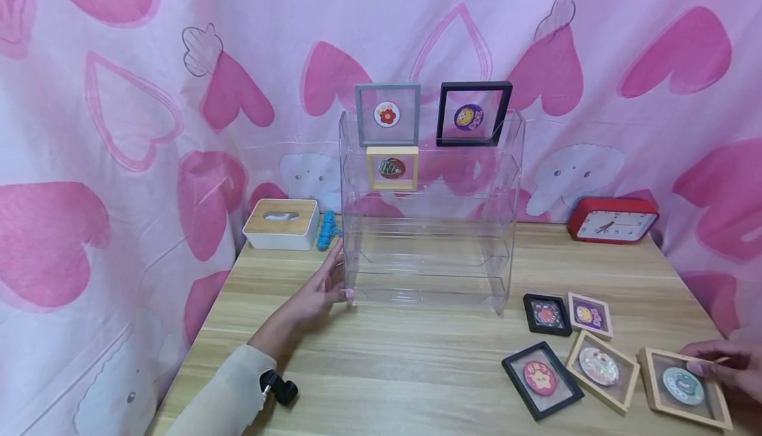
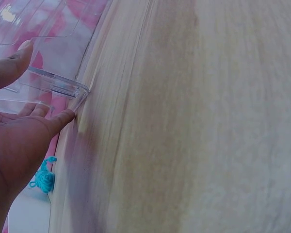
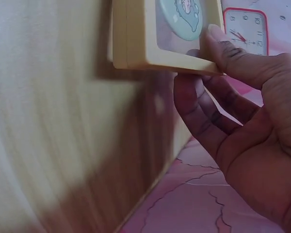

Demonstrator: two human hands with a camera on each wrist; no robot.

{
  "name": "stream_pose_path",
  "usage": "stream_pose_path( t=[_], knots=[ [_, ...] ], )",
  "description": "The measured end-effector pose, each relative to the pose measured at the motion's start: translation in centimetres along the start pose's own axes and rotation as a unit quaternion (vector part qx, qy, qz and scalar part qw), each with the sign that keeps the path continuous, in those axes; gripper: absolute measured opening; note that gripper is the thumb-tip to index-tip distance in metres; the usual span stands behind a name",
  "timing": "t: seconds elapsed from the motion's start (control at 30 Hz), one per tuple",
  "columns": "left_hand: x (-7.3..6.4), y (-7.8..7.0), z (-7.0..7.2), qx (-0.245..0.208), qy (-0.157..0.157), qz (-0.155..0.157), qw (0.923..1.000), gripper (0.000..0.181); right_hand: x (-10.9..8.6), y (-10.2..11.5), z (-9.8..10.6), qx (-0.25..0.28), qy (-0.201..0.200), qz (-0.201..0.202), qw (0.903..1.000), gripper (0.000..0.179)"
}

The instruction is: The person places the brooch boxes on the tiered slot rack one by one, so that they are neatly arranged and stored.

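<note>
Two hands at a wooden table [image 1: 417, 370], clock directions taken from the centre of the clear rack as seen in the head view. The clear rack [image 1: 419, 298] stands upright in mid-table. At its 8 o'clock, the left hand [image 1: 315, 292] touches the side panel, digits spread apart and nearly straight, the thumb at the front edge. At 4 o'clock, near the table's right edge, the right hand [image 1: 740, 368] is clamped on a light wooden frame [image 1: 684, 399], thumb over the front and fingers beneath; this frame displays a pale teal badge [image 1: 678, 383].

Just beside it, also toward 4 o'clock, lie a second wooden frame [image 1: 603, 370] with a whitish badge, a pale pink frame [image 1: 589, 315] and a small black frame [image 1: 548, 315] with a red design. A larger black frame [image 1: 542, 380] with a pink badge lies at 5 o'clock.

On the rack, a grey frame [image 1: 388, 115] with a red flower stands at 11 o'clock, a small cream frame [image 1: 393, 169] directly below it, and an upright black frame [image 1: 474, 114] at 1 o'clock. A tissue box [image 1: 281, 224] and blue cord [image 1: 328, 231] sit at 9 o'clock, a red clock [image 1: 613, 221] at 3. Behind hangs a heart-patterned curtain [image 1: 381, 19].
</note>
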State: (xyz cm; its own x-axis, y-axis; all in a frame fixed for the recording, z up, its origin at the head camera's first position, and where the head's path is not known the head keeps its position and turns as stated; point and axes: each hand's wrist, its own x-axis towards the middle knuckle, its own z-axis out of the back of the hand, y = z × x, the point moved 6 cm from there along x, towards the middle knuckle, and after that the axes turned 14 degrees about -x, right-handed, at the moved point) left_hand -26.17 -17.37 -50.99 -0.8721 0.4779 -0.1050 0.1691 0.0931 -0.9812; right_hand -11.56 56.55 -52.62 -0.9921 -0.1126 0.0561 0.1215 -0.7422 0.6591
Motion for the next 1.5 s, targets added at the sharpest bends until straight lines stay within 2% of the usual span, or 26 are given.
stream_pose_path(
  t=[0.1,0.13,0.2,0.3,0.37,0.47,0.67,0.93,1.03,1.2,1.33,1.5],
  knots=[
    [0.0,0.0,0.0,0.000,-0.002,0.002,1.0000,0.114,0.3,0.8,0.5,-0.004,-0.020,0.088,0.9959,0.056],
    [0.0,0.0,0.0,0.001,-0.002,0.002,1.0000,0.114,0.4,1.1,0.7,-0.011,-0.033,0.094,0.9950,0.056],
    [0.0,0.0,0.0,0.002,-0.004,0.003,1.0000,0.114,0.7,1.8,1.2,-0.023,-0.059,0.089,0.9940,0.054],
    [0.0,-0.1,-0.1,0.006,-0.003,0.002,1.0000,0.114,1.2,3.1,1.5,0.031,-0.068,0.068,0.9949,0.055],
    [0.0,-0.1,-0.1,0.008,-0.004,0.001,1.0000,0.114,1.7,4.5,1.8,0.067,-0.084,0.066,0.9921,0.055],
    [0.0,-0.2,-0.1,0.011,-0.003,-0.001,0.9999,0.114,2.7,7.0,2.3,0.079,-0.110,0.086,0.9870,0.053],
    [0.0,-0.1,-0.1,0.007,-0.004,0.002,1.0000,0.114,4.8,12.3,3.3,0.006,-0.165,0.059,0.9845,0.045],
    [0.1,0.1,0.0,0.001,0.001,0.002,1.0000,0.114,7.9,18.0,4.1,-0.062,-0.157,0.057,0.9839,0.034],
    [0.1,0.1,0.1,0.000,-0.003,0.006,1.0000,0.114,8.9,20.6,4.3,-0.101,-0.186,0.089,0.9734,0.035],
    [0.0,0.1,0.0,0.000,-0.005,0.007,1.0000,0.113,10.7,24.5,4.0,-0.115,-0.226,0.162,0.9536,0.042],
    [0.0,0.1,-0.1,-0.004,-0.003,0.011,0.9999,0.113,12.1,26.9,3.8,-0.103,-0.236,0.176,0.9500,0.042],
    [0.0,0.1,-0.1,-0.004,-0.002,0.005,1.0000,0.113,13.9,30.1,3.6,-0.073,-0.231,0.176,0.9542,0.039]
  ],
)
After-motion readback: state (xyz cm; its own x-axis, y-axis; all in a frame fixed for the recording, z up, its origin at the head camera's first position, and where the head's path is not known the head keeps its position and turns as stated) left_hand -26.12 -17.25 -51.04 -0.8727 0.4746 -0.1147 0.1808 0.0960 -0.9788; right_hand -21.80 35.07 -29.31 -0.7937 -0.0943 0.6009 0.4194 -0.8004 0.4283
